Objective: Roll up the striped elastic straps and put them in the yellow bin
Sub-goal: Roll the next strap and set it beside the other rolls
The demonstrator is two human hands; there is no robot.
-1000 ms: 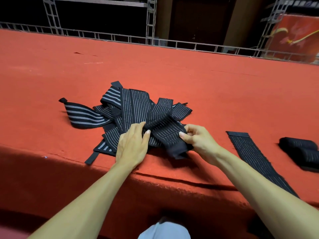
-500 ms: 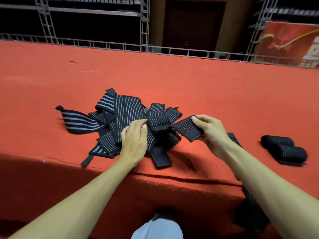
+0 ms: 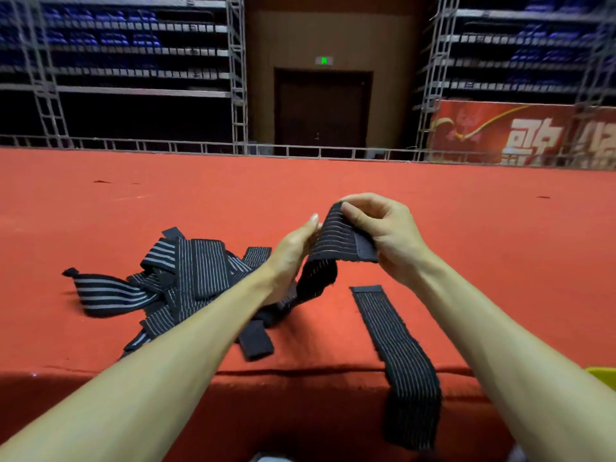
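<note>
One red worktop [image 3: 483, 221] is carrying the pile of straps [image 3: 186, 278] at left, the yellow bin [image 3: 604, 376] peeking in at right. We are holding one strap [image 3: 333, 241] up: right hand [image 3: 386, 235] pinching its plain end, left hand [image 3: 293, 250] touching its edge, grip hidden. We are wanting tight, square turns. The banner [image 3: 520, 135] is showing white characters, cut off.

1. Right hand [image 3: 383, 238] pinches the top end of a black elastic strap with thin grey stripes [image 3: 335, 240]; left hand [image 3: 291, 253] grips its side.
2. A tangled pile of striped straps [image 3: 186, 281] lies on the red carpeted platform [image 3: 333, 181].
3. A flat striped strap [image 3: 395, 348] drapes over the platform's near edge.
</note>
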